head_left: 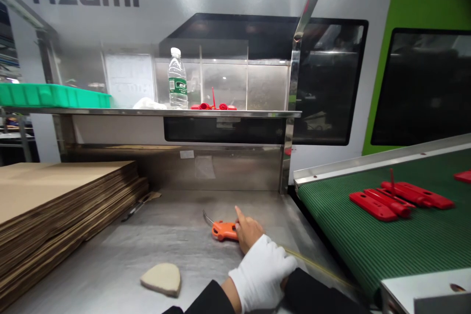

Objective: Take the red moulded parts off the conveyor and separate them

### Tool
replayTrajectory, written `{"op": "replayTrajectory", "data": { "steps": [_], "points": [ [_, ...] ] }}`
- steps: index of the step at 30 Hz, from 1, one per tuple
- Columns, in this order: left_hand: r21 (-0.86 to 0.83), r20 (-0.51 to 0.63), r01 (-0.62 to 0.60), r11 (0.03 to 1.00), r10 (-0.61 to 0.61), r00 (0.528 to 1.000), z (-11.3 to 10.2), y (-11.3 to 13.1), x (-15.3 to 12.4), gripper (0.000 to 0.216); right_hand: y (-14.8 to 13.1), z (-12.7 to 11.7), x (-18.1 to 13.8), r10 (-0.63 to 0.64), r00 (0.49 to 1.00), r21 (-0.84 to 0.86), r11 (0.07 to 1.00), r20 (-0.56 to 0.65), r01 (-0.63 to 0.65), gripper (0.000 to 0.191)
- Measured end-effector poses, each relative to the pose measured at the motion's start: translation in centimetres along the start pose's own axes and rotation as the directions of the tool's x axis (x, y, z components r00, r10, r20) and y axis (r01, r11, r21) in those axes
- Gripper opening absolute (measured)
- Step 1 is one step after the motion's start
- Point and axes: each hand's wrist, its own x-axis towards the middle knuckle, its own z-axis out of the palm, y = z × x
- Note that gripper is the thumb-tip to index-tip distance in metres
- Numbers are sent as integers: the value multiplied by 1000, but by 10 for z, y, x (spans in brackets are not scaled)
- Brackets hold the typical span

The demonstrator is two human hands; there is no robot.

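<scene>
- Looming across the far side: big grey-white machine housing (228,14) w/ dark windows, green panel at far right.
- Steel worktable (110,265) fills the near-centre; bare metal, scuffed.
- Green ribbed conveyor belt (405,245) runs along the right, slanting up toward far right; sits just beside the table edge.
- Stack of flat cardboard sheets (55,206) on the table's left, thick pile.
- Steel shelf (154,113) above the table's back wall; green tray (51,95) on its left end, water bottle (177,80) upright near the middle, a few small red pieces to the right of the bottle.
- Red plastic parts (401,198) lie flat on the belt, far right, well apart from the hands; another red bit at the frame's right edge.
- Left hand (263,272) in a white glove, near-centre, laid over the right wrist/forearm area; fingers curled, nothing seen held in it.
- Right hand (248,230) bare, just beyond the glove; index finger sticks up, other fingers wrap the near end of the orange tool, so closed on it.
- Beige pad-like piece (162,278) lies flat on table, near-left of the hands, apart from them.
- Orange tool (224,229) w/ a curved metal tip pointing far-left rests on the table centre, right end in the right hand.
- Small dark tool (138,206) beside the cardboard stack; type unclear.
</scene>
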Motion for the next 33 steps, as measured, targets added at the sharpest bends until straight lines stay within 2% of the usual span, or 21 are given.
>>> {"op": "replayTrajectory", "data": {
  "steps": [6,17,20,25,33],
  "points": [
    [10,11,0,1000,0,1000,-2,1,0,25,3,6,1,-121,993,-50,991,12,121,24],
    [14,-5,16,1000,-16,1000,-2,2,0,25,2,6,1,-151,988,-108,982,38,155,20],
    [15,-13,14,1000,-14,1000,-2,2,1,25,1,1,-2,-166,986,-92,981,33,169,24],
    [23,-19,9,1000,-8,1000,1,1,2,27,-2,-10,-8,-236,970,-70,968,62,240,43],
    [41,-21,15,999,-15,1000,5,0,1,28,-3,-10,-8,-238,969,-82,967,64,242,41]
  ]
}}
